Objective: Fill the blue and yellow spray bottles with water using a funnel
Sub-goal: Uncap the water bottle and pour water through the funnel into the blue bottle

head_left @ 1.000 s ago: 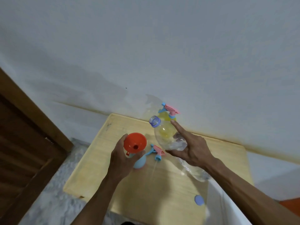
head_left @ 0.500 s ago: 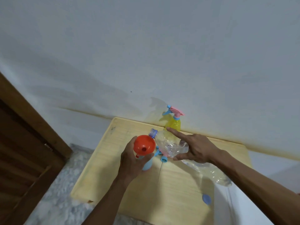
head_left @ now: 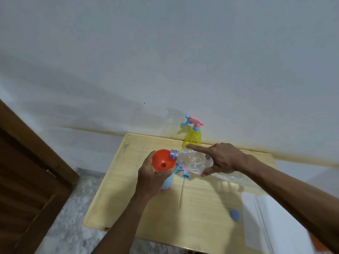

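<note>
An orange funnel (head_left: 162, 161) sits in the neck of the blue spray bottle (head_left: 167, 182), which stands on the wooden table (head_left: 201, 213). My left hand (head_left: 150, 177) grips the funnel and the bottle's top. In my right hand (head_left: 222, 158) is a clear plastic water bottle (head_left: 192, 161), tipped nearly flat, its open mouth at the funnel's rim. The blue bottle's pink and blue spray head (head_left: 183, 172), with its long tube, lies on the table just behind the bottle. The yellow spray bottle (head_left: 193, 137) stands capped at the table's back edge.
A round blue cap (head_left: 235, 215) lies on the table at the front right. A white box-like object (head_left: 275, 224) fills the right front corner. A brown wooden door (head_left: 27, 180) stands on the left, over a speckled floor. The white wall rises right behind the table.
My right hand has lowered and tipped the clear bottle from raised to nearly flat, bringing its mouth to the funnel's rim. My left hand has stayed on the funnel and blue bottle.
</note>
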